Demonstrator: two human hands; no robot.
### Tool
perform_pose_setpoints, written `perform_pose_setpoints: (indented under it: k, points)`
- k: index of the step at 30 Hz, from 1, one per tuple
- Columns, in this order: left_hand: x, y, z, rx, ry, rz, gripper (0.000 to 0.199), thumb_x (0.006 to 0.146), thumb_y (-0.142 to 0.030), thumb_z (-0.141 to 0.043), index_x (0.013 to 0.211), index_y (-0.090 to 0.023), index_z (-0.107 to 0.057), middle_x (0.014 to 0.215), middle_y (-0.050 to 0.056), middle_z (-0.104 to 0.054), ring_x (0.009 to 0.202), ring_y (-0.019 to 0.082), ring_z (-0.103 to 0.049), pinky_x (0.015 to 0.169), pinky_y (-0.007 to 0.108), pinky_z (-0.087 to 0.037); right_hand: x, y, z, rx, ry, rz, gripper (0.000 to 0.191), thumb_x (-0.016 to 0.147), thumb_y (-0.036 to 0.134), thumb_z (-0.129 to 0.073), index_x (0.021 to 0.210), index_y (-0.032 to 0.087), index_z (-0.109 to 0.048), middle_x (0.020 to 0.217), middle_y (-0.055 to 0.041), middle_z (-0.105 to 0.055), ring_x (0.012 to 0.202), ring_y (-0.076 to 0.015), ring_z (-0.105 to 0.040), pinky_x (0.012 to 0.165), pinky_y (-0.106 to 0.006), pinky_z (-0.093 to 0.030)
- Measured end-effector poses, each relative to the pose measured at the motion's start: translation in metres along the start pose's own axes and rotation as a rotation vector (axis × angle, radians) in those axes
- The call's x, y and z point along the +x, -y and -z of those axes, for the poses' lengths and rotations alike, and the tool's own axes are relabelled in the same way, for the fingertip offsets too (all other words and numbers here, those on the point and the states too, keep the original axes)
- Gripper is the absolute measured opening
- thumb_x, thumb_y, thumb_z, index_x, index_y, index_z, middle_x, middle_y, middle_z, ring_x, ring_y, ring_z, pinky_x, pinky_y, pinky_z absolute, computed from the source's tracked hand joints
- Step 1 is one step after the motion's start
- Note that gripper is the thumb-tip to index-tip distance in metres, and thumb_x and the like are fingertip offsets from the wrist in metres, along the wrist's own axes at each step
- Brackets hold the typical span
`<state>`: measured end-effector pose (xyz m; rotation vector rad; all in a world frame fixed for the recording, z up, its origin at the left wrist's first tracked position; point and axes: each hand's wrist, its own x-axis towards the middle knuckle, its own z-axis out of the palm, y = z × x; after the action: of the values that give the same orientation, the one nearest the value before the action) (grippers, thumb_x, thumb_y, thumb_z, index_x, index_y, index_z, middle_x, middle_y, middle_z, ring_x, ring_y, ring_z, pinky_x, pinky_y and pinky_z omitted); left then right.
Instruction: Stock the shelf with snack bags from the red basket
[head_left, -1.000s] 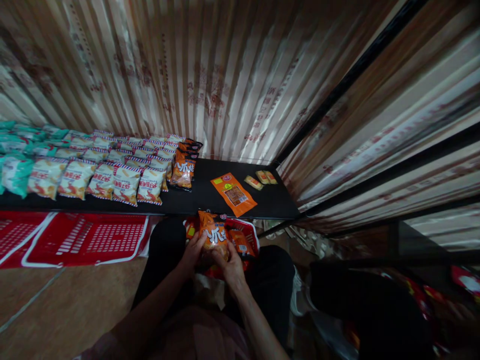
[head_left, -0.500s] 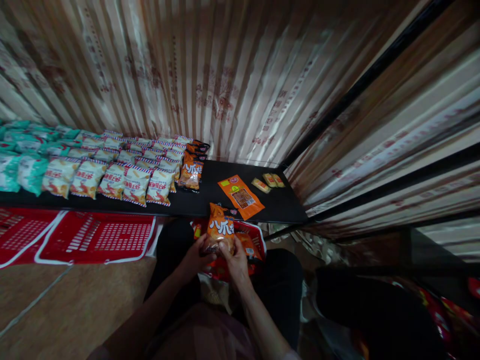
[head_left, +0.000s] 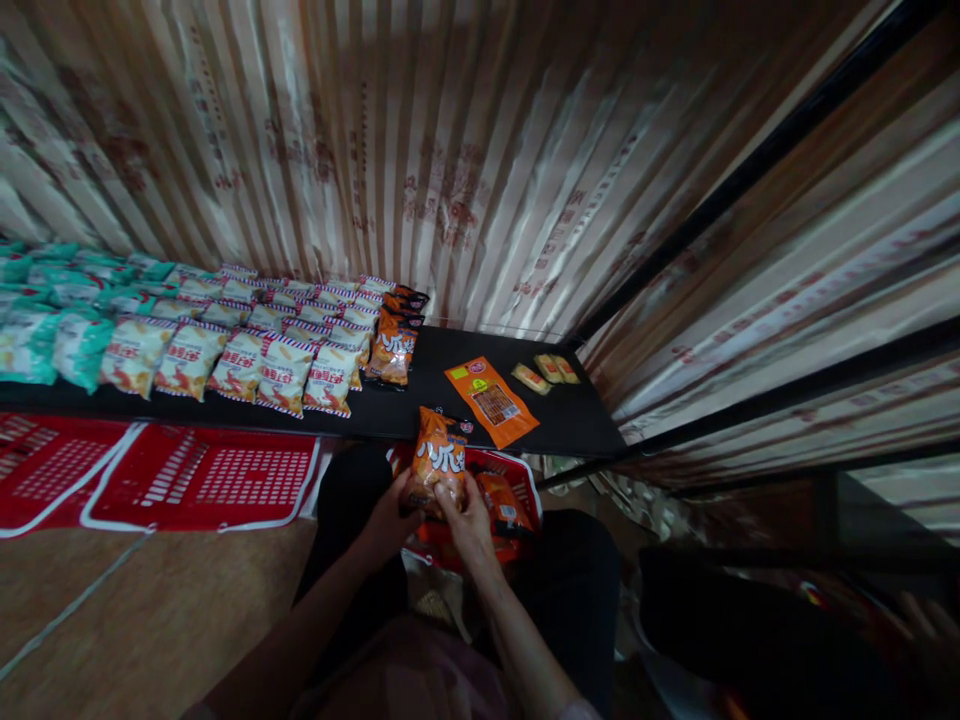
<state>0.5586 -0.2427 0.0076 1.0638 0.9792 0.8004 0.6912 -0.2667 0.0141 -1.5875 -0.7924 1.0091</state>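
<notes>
Orange bag (head_left: 440, 456) raised slightly, left hand (head_left: 388, 518) and right hand (head_left: 471, 518) converging, fingers pinching its lower half

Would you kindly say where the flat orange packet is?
Near the head view's centre, the flat orange packet lies on the shelf, right of the held orange bag, left of small pale packets.

Cannot fully see the orange-and-black snack bag (head_left: 437, 452) behind left hand (head_left: 388, 522) and right hand (head_left: 468, 518); cannot read fine print on the flat orange pouch (head_left: 491, 402); lose teal snack bags (head_left: 30, 345) past the left edge.
</notes>
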Motion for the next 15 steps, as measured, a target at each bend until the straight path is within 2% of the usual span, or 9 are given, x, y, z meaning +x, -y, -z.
perform_pose_setpoints:
  k: [6, 9, 12, 15]
  points:
    - [0.009, 0.010, 0.006, 0.026, -0.076, 0.008, 0.070, 0.061, -0.012, -0.056, 0.129, -0.010, -0.039, 0.127, 0.010, -0.053, 0.118, 0.023, -0.047, 0.102, 0.037, -0.035, 0.007, 0.001, -0.005, 0.011, 0.057, -0.010, 0.051, 0.068, 0.049, -0.064, 0.106, 0.016, -0.056, 0.097, -0.0068, -0.066, 0.087, -0.0207, -0.062, 0.078, -0.031, -0.049]
    - [0.012, 0.004, 0.009, 0.022, -0.065, -0.029, 0.071, 0.061, -0.012, -0.054, 0.130, -0.011, -0.037, 0.129, 0.010, -0.051, 0.119, 0.022, -0.047, 0.103, 0.036, -0.034, 0.014, 0.003, -0.007, 0.022, 0.077, -0.014, 0.052, 0.069, 0.051, -0.063, 0.107, 0.017, -0.056, 0.097, -0.0064, -0.066, 0.089, -0.0211, -0.061, 0.078, -0.031, -0.049]
    - [0.015, -0.002, 0.012, 0.016, -0.047, -0.036, 0.072, 0.062, -0.012, -0.054, 0.131, -0.008, -0.034, 0.128, 0.012, -0.051, 0.117, 0.022, -0.049, 0.102, 0.036, -0.035, 0.021, 0.008, -0.010, -0.010, 0.087, -0.003, 0.047, 0.068, 0.052, -0.063, 0.098, 0.016, -0.061, 0.094, -0.0067, -0.067, 0.086, -0.0213, -0.061, 0.076, -0.032, -0.049]
    - [0.018, -0.005, 0.015, 0.027, -0.079, -0.033, 0.072, 0.062, -0.014, -0.055, 0.130, -0.006, -0.035, 0.130, 0.014, -0.050, 0.118, 0.023, -0.047, 0.102, 0.035, -0.036, 0.027, 0.013, -0.015, 0.025, 0.102, 0.002, 0.045, 0.065, 0.053, -0.065, 0.090, 0.016, -0.063, 0.088, -0.0069, -0.068, 0.079, -0.0211, -0.062, 0.072, -0.032, -0.050]
